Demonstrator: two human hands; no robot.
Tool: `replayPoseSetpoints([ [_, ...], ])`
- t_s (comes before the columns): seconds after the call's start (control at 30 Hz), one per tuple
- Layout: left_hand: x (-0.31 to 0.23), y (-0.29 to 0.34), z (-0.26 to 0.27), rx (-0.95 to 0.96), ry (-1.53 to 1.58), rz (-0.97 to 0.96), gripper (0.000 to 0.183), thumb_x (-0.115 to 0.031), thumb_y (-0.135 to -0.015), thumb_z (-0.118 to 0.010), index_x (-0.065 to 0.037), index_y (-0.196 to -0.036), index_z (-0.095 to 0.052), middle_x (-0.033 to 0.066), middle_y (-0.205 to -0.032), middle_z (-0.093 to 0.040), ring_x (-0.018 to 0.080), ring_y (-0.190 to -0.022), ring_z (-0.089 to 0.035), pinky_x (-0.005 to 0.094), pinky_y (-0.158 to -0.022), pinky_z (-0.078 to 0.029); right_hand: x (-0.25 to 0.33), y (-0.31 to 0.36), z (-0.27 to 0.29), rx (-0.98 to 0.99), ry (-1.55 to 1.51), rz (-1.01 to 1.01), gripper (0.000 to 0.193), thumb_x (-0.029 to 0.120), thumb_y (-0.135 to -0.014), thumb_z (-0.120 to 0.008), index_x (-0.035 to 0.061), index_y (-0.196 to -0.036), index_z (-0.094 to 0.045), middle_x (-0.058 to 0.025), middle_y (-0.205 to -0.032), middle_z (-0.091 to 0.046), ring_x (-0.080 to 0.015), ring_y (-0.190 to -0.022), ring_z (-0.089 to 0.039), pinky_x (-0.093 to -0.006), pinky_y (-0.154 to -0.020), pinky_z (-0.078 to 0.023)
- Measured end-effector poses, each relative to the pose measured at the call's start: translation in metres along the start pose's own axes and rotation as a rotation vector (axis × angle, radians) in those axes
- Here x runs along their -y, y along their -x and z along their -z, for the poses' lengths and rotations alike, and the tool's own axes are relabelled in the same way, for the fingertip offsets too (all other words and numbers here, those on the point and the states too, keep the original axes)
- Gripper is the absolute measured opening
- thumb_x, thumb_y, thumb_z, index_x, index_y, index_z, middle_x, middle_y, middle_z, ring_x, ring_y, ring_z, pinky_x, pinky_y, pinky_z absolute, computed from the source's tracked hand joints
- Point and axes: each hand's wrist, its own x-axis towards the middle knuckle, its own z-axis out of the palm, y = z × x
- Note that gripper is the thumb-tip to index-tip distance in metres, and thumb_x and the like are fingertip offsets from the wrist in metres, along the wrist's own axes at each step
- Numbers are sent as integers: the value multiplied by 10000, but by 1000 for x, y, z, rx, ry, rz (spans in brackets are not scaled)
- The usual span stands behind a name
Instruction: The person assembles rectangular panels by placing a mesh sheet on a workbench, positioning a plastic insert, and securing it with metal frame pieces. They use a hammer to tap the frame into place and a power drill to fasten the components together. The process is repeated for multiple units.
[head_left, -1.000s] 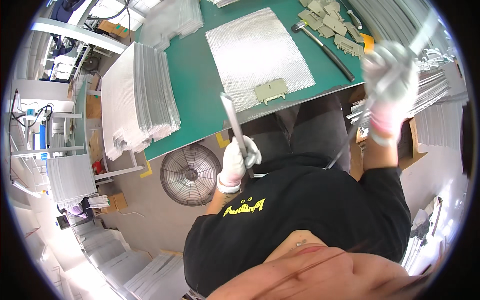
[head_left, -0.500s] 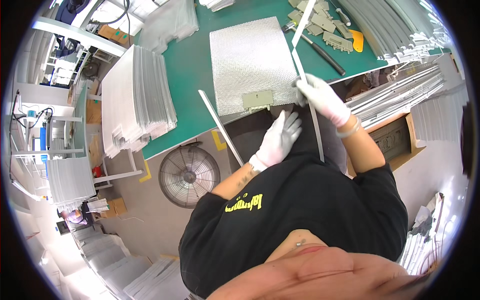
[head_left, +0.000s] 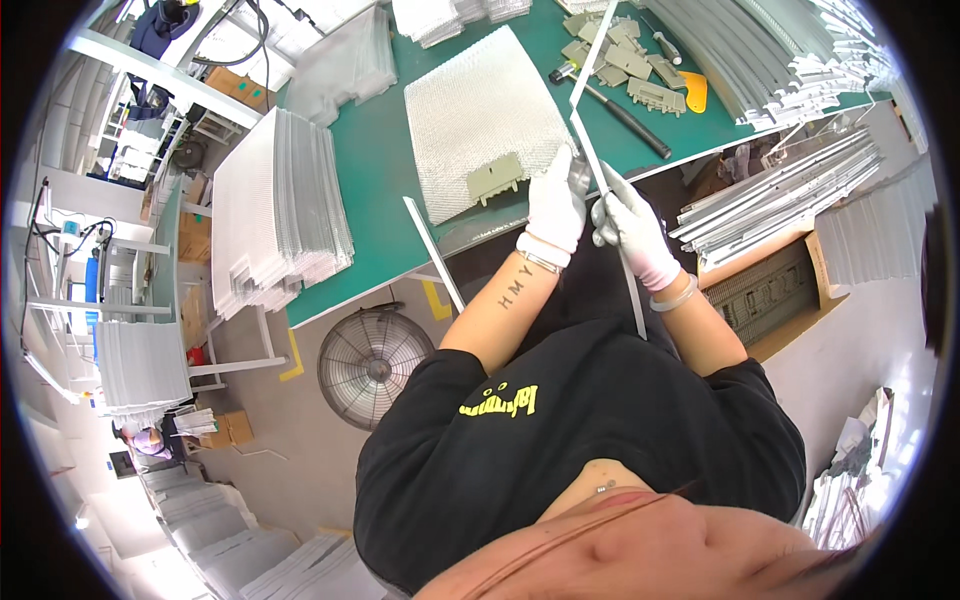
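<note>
- Two gloved hands of mine meet over the near edge of the green table (head_left: 375, 190), forearms slanting inward.
- My right hand (head_left: 632, 230) is curled closed round the metal strip (head_left: 588, 146), which crosses that edge.
- My left hand (head_left: 557, 205) is alongside, partly bent; I can't tell whether it grips.
- Green surface shows between the mesh sheet (head_left: 480, 115) and the left-edge stack (head_left: 285, 190).
</note>
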Motion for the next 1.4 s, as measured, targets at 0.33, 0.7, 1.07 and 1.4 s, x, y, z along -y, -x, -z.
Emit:
replayPoseSetpoints([
  [0.33,-5,-20,3,21,-10,-33,288,-160,-1049,-574,18,-1274,-552,173,-1234,-609,298,-1153,-589,441,-1067,-465,-3,-3,0,28,-64,-46,582,198,-1089,-467,42,-1619,-286,-18,-825,-541,-54,-554,-401,-246,-627,-496],
  [0.7,-5,-20,0,-1,11,-73,192,-95,-1013,-628,29,-1159,-623,148,-1179,-674,275,-1104,-650,439,-992,-529,0,-3,-7,-49,190,-35,568,117,-1073,-465,55,-1616,-311,-21,-822,-559,-62,-599,-469,-246,-606,-507],
  [1.07,-6,-27,10,31,-24,-115,232,-112,-1031,-600,-27,-1245,-622,100,-1221,-672,257,-1164,-608,424,-1049,-486,-6,2,-7,-132,482,55,550,99,-1056,-500,72,-1593,-385,-10,-792,-574,-61,-651,-525,-240,-603,-514],
  [1.4,-10,-25,11,-8,-47,-31,237,-114,-1027,-623,17,-1225,-629,116,-1186,-662,232,-1140,-615,406,-1035,-497,6,-11,-3,-41,235,-109,548,139,-1082,-469,81,-1609,-333,-27,-753,-566,-83,-548,-502,-237,-529,-491],
])
